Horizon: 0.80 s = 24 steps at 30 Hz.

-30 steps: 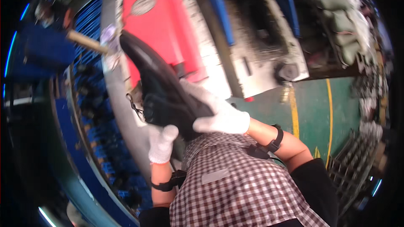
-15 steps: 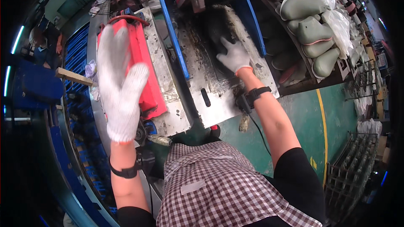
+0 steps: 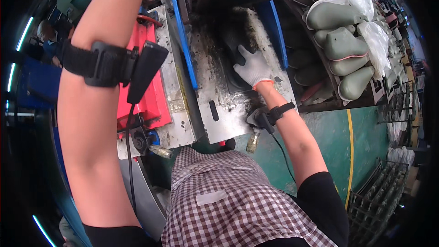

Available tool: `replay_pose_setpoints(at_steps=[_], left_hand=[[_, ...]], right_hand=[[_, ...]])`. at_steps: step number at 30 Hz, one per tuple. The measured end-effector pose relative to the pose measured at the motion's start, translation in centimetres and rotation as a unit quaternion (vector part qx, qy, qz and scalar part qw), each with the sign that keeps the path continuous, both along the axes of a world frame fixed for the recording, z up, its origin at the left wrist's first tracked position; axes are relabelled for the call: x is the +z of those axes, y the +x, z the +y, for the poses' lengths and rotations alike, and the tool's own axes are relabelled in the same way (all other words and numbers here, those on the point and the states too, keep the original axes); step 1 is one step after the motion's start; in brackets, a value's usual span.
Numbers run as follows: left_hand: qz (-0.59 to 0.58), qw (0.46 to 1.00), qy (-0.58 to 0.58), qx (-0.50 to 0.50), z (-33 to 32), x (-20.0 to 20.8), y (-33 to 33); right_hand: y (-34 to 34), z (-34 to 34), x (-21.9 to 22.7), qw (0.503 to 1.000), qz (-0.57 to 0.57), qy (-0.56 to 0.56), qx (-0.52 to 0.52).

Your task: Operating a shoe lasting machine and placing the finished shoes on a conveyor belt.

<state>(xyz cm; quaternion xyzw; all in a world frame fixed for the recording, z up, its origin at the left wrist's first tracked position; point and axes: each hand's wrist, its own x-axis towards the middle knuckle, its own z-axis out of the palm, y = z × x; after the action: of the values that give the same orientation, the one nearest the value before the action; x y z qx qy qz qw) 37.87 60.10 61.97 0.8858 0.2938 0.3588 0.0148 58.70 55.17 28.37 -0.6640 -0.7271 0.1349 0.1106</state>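
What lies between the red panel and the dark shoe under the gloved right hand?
In the head view, a stained metal plate and a blue bar lie between red panel and shoe.

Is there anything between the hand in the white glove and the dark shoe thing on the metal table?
Nothing visible. The right hand already lies flat on the dark shoe part, touching it. The left hand is raised out of view.
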Motion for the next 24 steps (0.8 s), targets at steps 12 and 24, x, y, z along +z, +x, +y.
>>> replay_pose_setpoints(at_steps=[12, 24], left_hand=[[-0.016, 0.995, -0.091, 0.036, 0.8, -0.1, 0.7], [-0.060, 0.994, 0.058, 0.072, -8.1, -10.7, 3.1]], right_hand=[[-0.8, -0.5, 0.8, 0.997, 0.004, -0.042, -0.064], [-0.4, -1.8, -4.0, 0.997, 0.059, 0.045, 0.032]])
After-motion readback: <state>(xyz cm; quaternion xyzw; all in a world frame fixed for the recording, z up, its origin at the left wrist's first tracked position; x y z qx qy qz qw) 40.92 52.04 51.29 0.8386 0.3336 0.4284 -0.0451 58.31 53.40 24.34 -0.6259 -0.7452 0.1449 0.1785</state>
